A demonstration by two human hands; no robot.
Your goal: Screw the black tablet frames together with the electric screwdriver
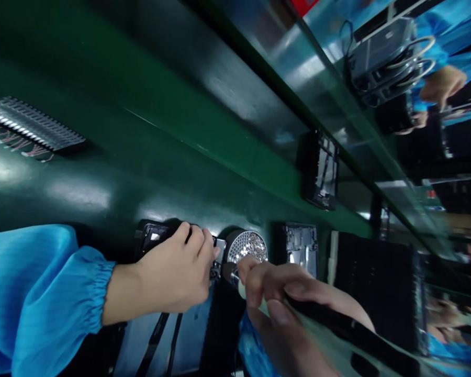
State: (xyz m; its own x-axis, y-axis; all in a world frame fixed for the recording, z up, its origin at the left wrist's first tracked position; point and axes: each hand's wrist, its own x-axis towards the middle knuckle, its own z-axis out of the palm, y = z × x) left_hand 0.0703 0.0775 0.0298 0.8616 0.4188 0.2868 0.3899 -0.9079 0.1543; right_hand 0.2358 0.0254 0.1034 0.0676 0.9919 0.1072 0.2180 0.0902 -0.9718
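Note:
My left hand (172, 272), in a blue sleeve, grips a small black electronic part (154, 234) on the green bench. My right hand (282, 298) is wrapped around a black and pale electric screwdriver (337, 324) whose tip points at that part, right beside my left fingers. Just behind the two hands stands a round cup of small shiny screws (246, 246).
A black ridged tray (31, 123) lies at far left. Black housings sit on the green conveyor (320, 170) and beside the screw cup (301, 246). A dark box (377, 288) stands right. Another person's hands (441, 84) work by a grey device (380, 57) at the far side.

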